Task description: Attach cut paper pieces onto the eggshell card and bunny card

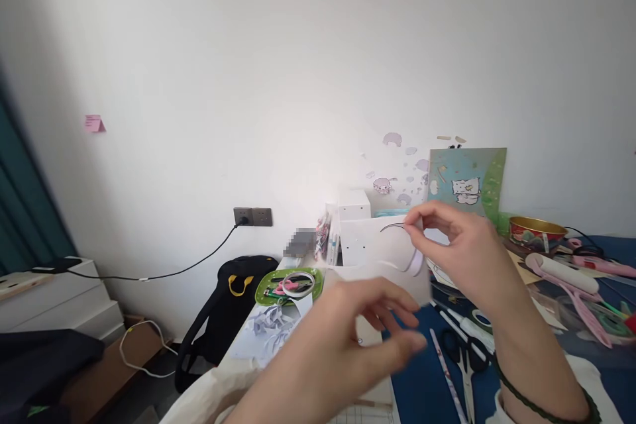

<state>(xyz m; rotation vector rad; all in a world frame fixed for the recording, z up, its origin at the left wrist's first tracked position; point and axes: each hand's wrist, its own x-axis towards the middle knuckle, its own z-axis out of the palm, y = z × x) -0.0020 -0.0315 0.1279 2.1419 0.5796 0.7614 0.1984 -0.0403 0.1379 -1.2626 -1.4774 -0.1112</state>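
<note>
My right hand (460, 245) is raised, thumb and forefinger pinching the upper right edge of a white sheet of paper (385, 248). A thin dark curved line shows on the paper beside the fingertips, and the sheet's lower part has a curved edge. Lower and to the left, my left hand (358, 338) is held with fingers loosely bent and the thumb apart from them, nothing between them. Scissors (467, 364) with black handles lie on the blue table surface (415, 371) below my right hand, with a patterned pencil (447, 374) alongside.
A green tray (261, 295) holds a tape roll (298, 283) and small tools, with crumpled paper scraps (271, 331) in front. A lint roller (571, 278), a round tin (536, 232) and other clutter are at right. A black bag (228, 318) stands left of the table.
</note>
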